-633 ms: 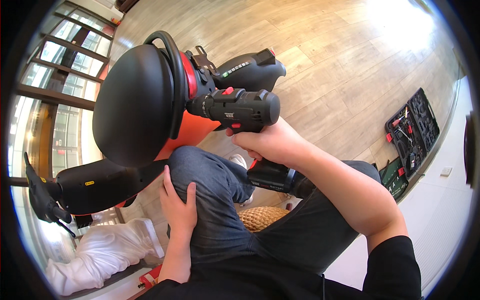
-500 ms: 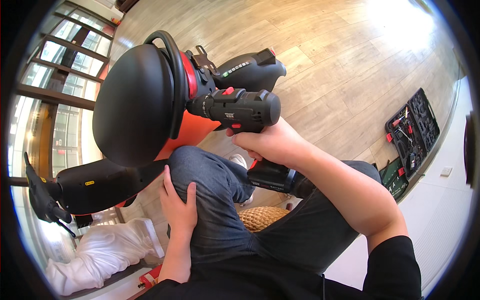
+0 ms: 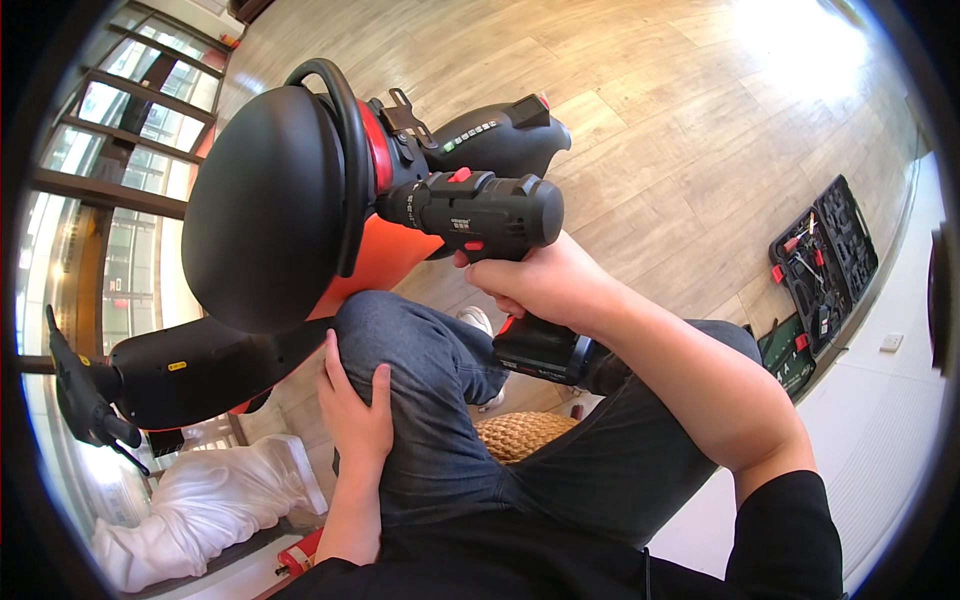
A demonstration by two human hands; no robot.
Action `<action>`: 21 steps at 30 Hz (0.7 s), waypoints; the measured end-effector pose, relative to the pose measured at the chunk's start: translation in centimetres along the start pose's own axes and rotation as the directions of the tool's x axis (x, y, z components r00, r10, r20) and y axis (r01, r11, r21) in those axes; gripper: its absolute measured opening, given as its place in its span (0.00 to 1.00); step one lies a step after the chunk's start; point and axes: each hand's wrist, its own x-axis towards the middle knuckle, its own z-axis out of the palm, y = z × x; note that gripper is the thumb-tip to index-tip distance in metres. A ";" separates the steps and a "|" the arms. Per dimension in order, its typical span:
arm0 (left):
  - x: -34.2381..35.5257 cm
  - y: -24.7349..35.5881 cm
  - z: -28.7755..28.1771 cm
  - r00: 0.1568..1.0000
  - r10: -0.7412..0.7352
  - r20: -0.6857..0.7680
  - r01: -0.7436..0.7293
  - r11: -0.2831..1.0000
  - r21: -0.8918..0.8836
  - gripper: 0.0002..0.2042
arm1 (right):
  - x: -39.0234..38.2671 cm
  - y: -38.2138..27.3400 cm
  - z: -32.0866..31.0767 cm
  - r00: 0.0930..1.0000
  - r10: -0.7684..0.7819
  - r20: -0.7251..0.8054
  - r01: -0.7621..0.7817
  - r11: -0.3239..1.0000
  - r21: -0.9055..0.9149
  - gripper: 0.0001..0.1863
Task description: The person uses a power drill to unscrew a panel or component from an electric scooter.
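Across the middle of the head view, the right hand [image 3: 550, 285] holds a black cordless drill [image 3: 485, 212], its fingers wrapped around the grip. The drill points left at the rear of a black-and-orange scooter [image 3: 385, 258], its chuck [image 3: 400, 205] just below the red tail light [image 3: 378, 155] and close beside the curved grab rail [image 3: 347, 160]. The tip is hidden, so whether it meets a fastener cannot be told. The left hand [image 3: 357, 410] rests on the knee [image 3: 405, 350], thumb and fingers spread wide, holding no tool. The seat [image 3: 262, 210], rail and a small bracket [image 3: 405, 118] look fitted already; the work at the rear seems under way, though how much is left does not show. Far right, an open tool case [image 3: 825, 265] lies on the floor [image 3: 680, 150].
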 end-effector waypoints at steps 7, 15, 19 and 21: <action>0.0 0.0 0.1 1.000 0.004 -0.003 -0.004 1.000 0.017 0.39 | 0.0 0.0 0.1 1.000 -0.016 -0.021 0.017 1.000 0.011 0.09; 0.0 0.1 0.0 1.000 -0.005 -0.001 0.005 1.000 0.013 0.38 | 0.2 0.3 0.0 1.000 -0.015 -0.011 0.016 0.999 0.034 0.10; 0.0 0.0 0.0 1.000 -0.001 0.002 0.001 1.000 0.009 0.39 | 0.1 -0.2 0.0 1.000 -0.026 0.010 0.026 0.999 0.036 0.10; 0.1 0.2 -0.1 1.000 -0.010 0.008 0.010 1.000 0.004 0.39 | 0.1 -0.2 0.1 0.999 -0.031 0.011 0.030 0.999 0.034 0.10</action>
